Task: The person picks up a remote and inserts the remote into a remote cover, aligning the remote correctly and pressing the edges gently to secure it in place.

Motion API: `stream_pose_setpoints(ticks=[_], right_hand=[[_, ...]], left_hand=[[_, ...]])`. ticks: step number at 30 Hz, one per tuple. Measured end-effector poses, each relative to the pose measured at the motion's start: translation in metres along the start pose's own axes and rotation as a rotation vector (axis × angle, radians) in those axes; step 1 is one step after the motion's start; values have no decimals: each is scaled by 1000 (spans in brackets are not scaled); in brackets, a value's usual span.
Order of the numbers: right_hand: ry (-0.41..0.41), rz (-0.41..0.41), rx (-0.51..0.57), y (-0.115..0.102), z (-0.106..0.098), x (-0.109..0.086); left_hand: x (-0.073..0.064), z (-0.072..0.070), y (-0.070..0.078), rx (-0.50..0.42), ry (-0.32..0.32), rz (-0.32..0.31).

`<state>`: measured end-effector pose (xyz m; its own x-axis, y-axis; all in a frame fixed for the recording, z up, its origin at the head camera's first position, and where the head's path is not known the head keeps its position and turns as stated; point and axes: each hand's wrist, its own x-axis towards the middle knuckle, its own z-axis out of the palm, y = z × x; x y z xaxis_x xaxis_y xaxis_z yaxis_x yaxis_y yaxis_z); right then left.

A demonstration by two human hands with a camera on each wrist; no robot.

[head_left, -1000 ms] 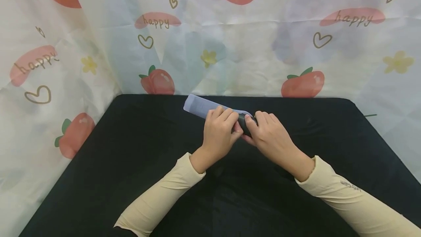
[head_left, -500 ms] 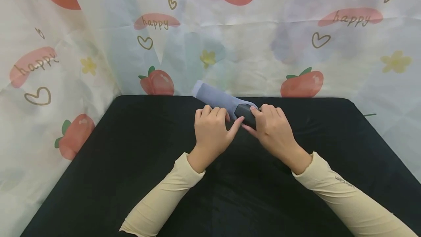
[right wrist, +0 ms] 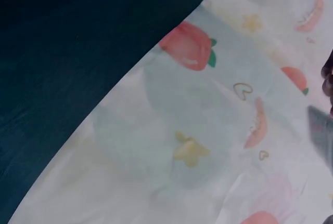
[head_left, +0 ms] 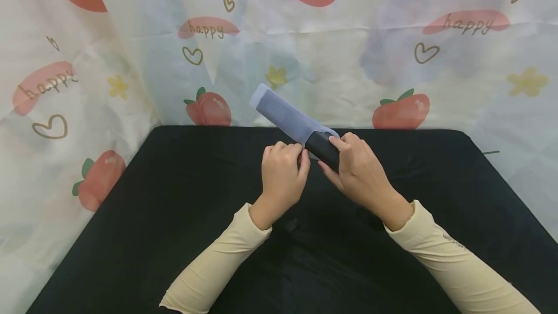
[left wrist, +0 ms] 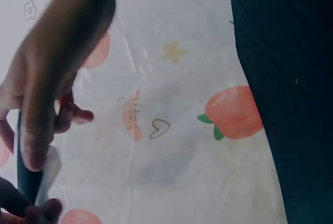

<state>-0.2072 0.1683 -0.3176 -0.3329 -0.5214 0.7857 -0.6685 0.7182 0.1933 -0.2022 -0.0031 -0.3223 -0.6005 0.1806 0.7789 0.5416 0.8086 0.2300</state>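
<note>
A translucent bluish plastic sleeve is held up over the black table, its far end slanting up to the left. Out of its near end comes a black oblong object, whose kind I cannot tell. My right hand grips this black object, thumb along its top edge. My left hand has curled fingers and pinches the sleeve's lower edge, near where the black part begins. In the left wrist view the left hand is close to the black object. Only a blurred piece of the sleeve shows in the right wrist view.
Black cloth covers the table under both arms. A white curtain with strawberries, hearts and the word "happy" hangs behind the table and along its sides.
The sleeve's far end has swung upward, and more of the black object shows. My left hand came off the sleeve's middle, its thumb spread, then closed again at the lower edge.
</note>
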Motion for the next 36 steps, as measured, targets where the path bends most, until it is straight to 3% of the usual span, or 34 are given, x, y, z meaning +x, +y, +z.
stream_pose_setpoints(ticks=[6, 13, 18, 25, 28, 31, 36], right_hand=[[33, 110, 48, -9, -5, 1], [106, 195, 39, -17, -4, 2], [110, 220, 20, -18, -1, 3], [50, 268, 23, -19, 2, 6], [28, 240, 47, -15, 4, 8], [13, 143, 50, -6, 6, 8], [-4, -33, 23, 8, 2, -1]], left_hand=[[2, 4, -5, -13, 133, 192], [5, 5, -10, -28, 109, 397], [5, 5, -11, -55, 91, 464], [6, 6, -13, -40, 90, 518], [8, 3, -15, 22, 95, 488], [10, -1, -21, 130, 100, 484], [12, -14, -37, 234, 141, 635]])
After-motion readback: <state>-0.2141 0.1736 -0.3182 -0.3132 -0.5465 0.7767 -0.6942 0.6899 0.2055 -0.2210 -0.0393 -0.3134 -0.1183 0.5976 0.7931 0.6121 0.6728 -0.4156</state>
